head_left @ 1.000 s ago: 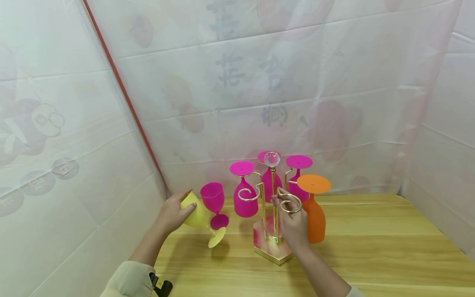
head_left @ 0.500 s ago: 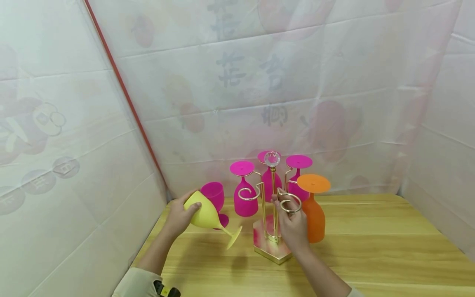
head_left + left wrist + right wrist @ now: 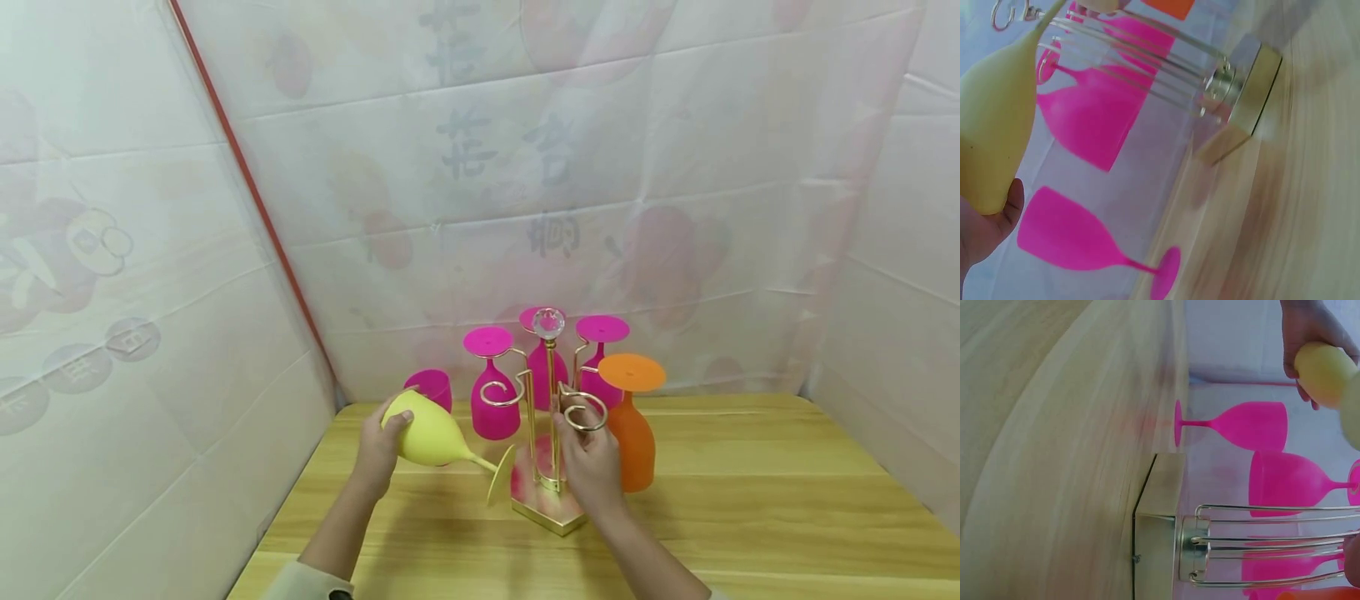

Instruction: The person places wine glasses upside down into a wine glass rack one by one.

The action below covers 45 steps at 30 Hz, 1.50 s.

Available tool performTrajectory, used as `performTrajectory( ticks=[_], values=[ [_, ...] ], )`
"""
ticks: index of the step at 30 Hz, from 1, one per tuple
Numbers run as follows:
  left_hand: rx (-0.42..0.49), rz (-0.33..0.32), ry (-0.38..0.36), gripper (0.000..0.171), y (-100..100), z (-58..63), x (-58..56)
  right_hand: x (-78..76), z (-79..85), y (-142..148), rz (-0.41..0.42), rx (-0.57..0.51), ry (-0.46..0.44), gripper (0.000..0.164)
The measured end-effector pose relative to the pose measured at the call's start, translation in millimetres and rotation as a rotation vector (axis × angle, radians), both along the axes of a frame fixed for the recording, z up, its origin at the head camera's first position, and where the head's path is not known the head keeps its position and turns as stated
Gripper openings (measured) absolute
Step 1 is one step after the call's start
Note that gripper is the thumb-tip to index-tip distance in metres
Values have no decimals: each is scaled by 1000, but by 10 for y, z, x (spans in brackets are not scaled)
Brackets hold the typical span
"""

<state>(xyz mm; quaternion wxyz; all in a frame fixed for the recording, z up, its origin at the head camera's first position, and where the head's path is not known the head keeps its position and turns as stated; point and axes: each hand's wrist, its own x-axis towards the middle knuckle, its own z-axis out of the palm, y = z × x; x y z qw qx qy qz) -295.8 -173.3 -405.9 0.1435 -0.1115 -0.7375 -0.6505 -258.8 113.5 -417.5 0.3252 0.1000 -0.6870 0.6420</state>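
Observation:
My left hand [image 3: 385,439] grips a yellow goblet [image 3: 429,429] around its bowl near the rim. The goblet is tilted, its stem and foot pointing right and slightly down, the foot close to the gold rack [image 3: 551,500]. With my right hand [image 3: 592,462] I hold an upright rod of that rack, just below an unfilled curled hook [image 3: 586,412]. Upside down on the rack hang several magenta goblets [image 3: 495,412] and an orange goblet [image 3: 636,450]. A second unfilled hook [image 3: 502,393] curls at the front left.
Behind the yellow goblet, an upright magenta goblet [image 3: 1072,234] stands on the wooden table [image 3: 757,500], partly hidden in the head view. A crystal ball [image 3: 549,323] tops the rack. Pale patterned sheets [image 3: 450,192] enclose the table at the back and sides.
My left hand has carried the yellow goblet to the right, raising its foot toward the rack and tilting it closer to horizontal. The right hand stays at the rod.

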Motion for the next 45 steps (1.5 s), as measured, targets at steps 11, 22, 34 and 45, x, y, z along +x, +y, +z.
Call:
performTrajectory(
  ticks=[11,22,34,45],
  values=[
    [187,-167,-49,52,201,-72,78,102,40,-107,-78,66,179,31],
    [339,-281,-87,45,343,-100,195,71,-112,-81,-58,82,264,32],
    [468,-346,-211,55,522,-139,318,318,93,-208,-165,192,329,35],
    [599,-387,-290,45,648,-206,394,125,-196,-176,-42,280,490,48]
  ],
)
